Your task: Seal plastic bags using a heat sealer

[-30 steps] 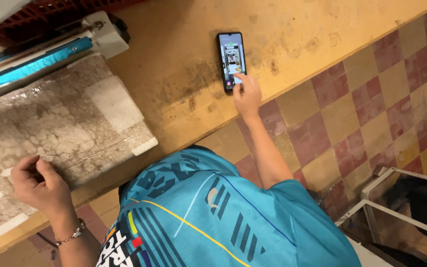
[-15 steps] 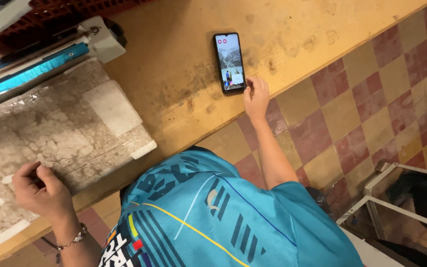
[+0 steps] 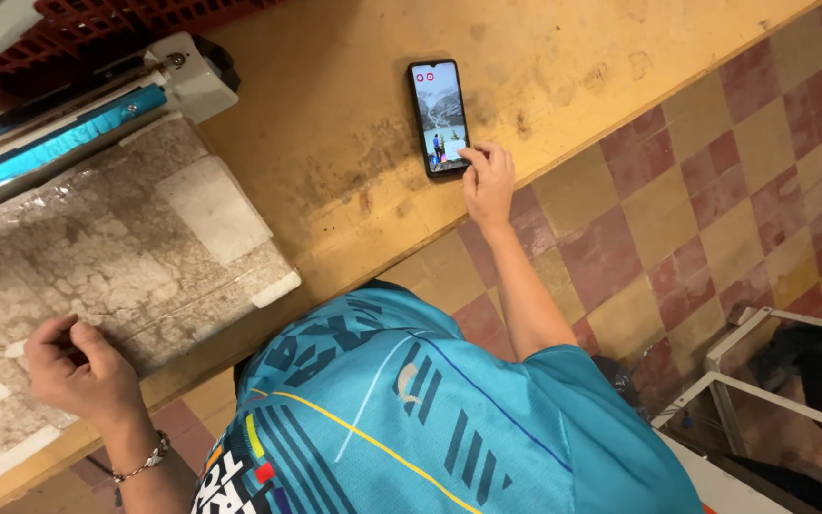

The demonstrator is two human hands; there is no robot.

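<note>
Touching phone point(image 3: 440, 116) near table edge point(image 3: 563, 157), right hand point(image 3: 487, 181)

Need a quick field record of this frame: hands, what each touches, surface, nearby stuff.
view: head camera, looking down
left hand: loosely closed, resting on worn grey board; bracelet on wrist
right hand: fingertips at lower right corner of phone
phone: flat on bench, screen lit, showing a picture
surface: stained yellow wooden bench
nearby: sealing machine with blue bar above the board; red crate at top
floor: red and yellow checked tiles
clothing: teal patterned shirt
</note>
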